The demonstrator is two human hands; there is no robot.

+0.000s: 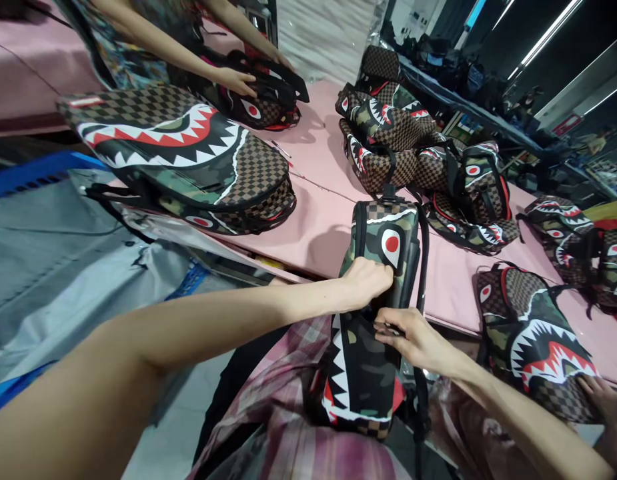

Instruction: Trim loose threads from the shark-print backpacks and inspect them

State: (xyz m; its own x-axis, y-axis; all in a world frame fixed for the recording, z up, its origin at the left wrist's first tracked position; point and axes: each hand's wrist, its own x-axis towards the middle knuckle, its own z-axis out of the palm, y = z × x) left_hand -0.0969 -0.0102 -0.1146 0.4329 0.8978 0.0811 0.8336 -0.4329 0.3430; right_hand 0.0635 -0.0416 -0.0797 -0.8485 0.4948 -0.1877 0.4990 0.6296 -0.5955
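Observation:
A backpack point(373, 373) in camouflage and brown check, with a red-and-white eye and white shark teeth, lies on its side from the pink table's edge to my lap. My left hand point(367, 283) is closed on its side panel, just below the eye. Close below, my right hand point(411, 335) pinches the fabric beside a dark gap in the panel. The fingertips of both hands are partly hidden. A black strap point(424, 260) runs along the bag's right side.
Another shark-mouth backpack point(188, 160) lies at left on the pink table point(318, 233). Several more bags point(388, 133) are piled at the back right. A co-worker's hand point(235, 81) is on a bag beyond; another person's hand point(595, 393) touches a backpack point(533, 320) at right.

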